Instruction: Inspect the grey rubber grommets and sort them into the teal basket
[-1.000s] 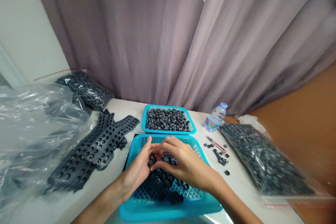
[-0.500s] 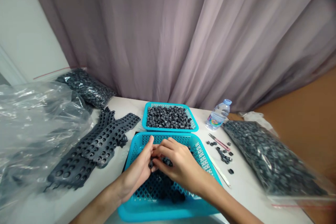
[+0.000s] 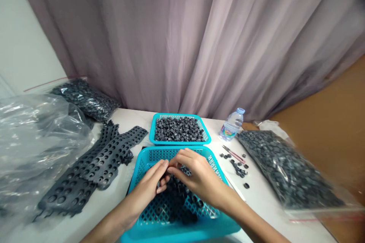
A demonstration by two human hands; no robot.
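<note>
My left hand (image 3: 151, 182) and my right hand (image 3: 196, 171) meet above the near turquoise basket (image 3: 182, 233). The left fingers are curled closed, with a bit of a small black rubber piece (image 3: 159, 184) showing between them. Thumb and fingertips of the right hand are pinched together against the left fingertips; whatever lies in that pinch is hidden. Below the hands, small black pieces (image 3: 182, 197) lie in a dark heap in the basket, partly covered by the right hand.
Behind stands a second turquoise basket (image 3: 151, 129) full of small black tubular pieces (image 3: 179, 129). Black dimpled rubber sheets (image 3: 94, 171) and clear plastic (image 3: 37, 133) lie left, near a filled bag (image 3: 88, 98). Rightward are a bottle (image 3: 231, 125), pink-handled tweezers (image 3: 234, 154), loose pieces (image 3: 239, 169) and a large filled bag (image 3: 288, 171).
The left fingers have curled in and the left thumb has come down to the right fingertips. The view has shifted slightly, so the scene sits further left.
</note>
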